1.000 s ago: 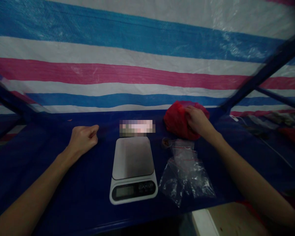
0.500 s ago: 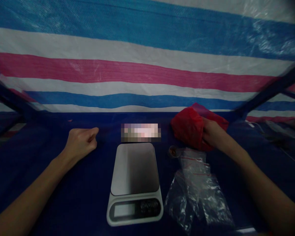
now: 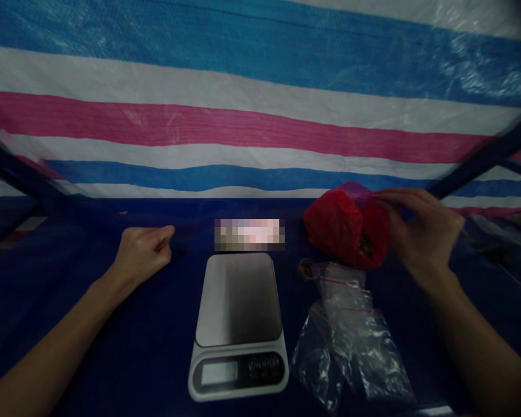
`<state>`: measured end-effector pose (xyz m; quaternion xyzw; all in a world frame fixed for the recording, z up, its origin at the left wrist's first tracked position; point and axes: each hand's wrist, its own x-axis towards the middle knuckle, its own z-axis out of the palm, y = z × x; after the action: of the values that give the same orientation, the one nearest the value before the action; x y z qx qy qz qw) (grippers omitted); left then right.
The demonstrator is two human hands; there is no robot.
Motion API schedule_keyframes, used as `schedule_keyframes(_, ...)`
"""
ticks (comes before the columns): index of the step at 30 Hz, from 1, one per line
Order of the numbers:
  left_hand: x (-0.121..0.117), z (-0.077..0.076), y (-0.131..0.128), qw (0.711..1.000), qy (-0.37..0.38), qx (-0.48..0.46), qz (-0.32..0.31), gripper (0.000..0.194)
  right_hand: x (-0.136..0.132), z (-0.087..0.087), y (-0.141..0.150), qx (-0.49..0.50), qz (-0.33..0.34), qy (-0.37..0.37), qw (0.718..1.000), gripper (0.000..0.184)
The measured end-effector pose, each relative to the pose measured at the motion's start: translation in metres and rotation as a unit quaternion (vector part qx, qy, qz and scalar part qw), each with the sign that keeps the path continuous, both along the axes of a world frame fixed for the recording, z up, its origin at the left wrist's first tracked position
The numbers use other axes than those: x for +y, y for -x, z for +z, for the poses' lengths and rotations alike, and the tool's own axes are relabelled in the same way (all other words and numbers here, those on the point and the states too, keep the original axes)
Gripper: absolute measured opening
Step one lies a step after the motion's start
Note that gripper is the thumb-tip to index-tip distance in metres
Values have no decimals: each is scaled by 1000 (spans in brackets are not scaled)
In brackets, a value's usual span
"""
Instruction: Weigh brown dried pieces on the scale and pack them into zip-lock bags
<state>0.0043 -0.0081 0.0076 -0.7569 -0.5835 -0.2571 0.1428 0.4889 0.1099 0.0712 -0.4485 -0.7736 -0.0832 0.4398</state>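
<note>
My left hand (image 3: pixel 145 252) rests in a loose fist on the blue tabletop, left of a digital kitchen scale (image 3: pixel 239 301); nothing shows in its fingers. At the right, my right hand (image 3: pixel 428 231) has its fingertips closed on the upper right rim of a red plastic bag (image 3: pixel 336 223). The bag's mouth gapes toward me, and small brownish pieces (image 3: pixel 366 244) show inside, too dim to name. In front of the bag lie several clear zip bags (image 3: pixel 345 330) with red seal lines. A small round clear container (image 3: pixel 307 268) with something brown in it sits beside them.
Behind the scale lies a pixelated item (image 3: pixel 249 234) that I cannot make out. A striped plastic sheet (image 3: pixel 243 127) hangs across the back. Dark blue frame bars (image 3: pixel 481 153) slant down at both sides. The blue tabletop (image 3: pixel 125 359) lies under everything.
My right hand has come out of the red bag's mouth and moved right and up to its rim. The bag's opening is now visible. My left hand stays put.
</note>
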Motion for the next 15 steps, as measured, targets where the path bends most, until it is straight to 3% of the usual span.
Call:
schedule_keyframes(3, -1, 1, -1, 999, 27, -1, 22, 21, -26, 14, 12, 35, -12, -6, 999, 19)
schedule_keyframes(6, -2, 2, -2, 999, 31, 12, 28, 21, -48, 14, 29, 59, 45, 13, 997, 18)
schedule_keyframes(9, -2, 2, -2, 999, -1, 35, 9, 21, -60, 1, 47, 39, 145, 89, 985, 19)
schedule_keyframes(12, -1, 1, -1, 997, -42, 57, -15, 21, -62, -16, 59, 24, 239, 173, 955, 17)
schedule_keyframes(15, -1, 0, -1, 996, -62, 65, -27, 21, -58, -27, 63, 19, 293, 219, 931, 14)
